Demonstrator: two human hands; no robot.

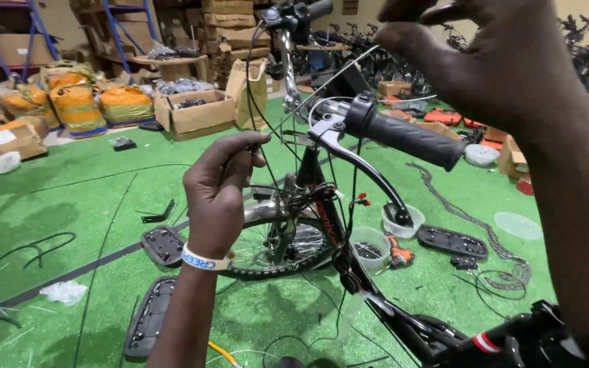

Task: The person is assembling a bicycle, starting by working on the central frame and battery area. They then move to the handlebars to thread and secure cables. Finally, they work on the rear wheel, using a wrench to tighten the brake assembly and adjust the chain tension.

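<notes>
A black bicycle stands in front of me, with its rubber handlebar grip (403, 136) and brake lever (359, 167) in the middle of the view. My left hand (223, 194), with a white and blue wristband, pinches a thin steel cable (322, 85) near the front fork. My right hand (492, 54) is raised at the upper right, with its fingertips pinched on the far end of the same cable. The cable runs taut between the two hands, just above the lever. The front wheel (270, 245) shows below my left hand.
Green artificial turf covers the floor. Black pedals (451, 240), a chain (465, 218), clear plastic bowls (369, 245) and loose cables lie around the bicycle. Cardboard boxes (195, 112), orange sacks (76, 102) and blue shelving stand at the back left. More bicycles are parked at the back right.
</notes>
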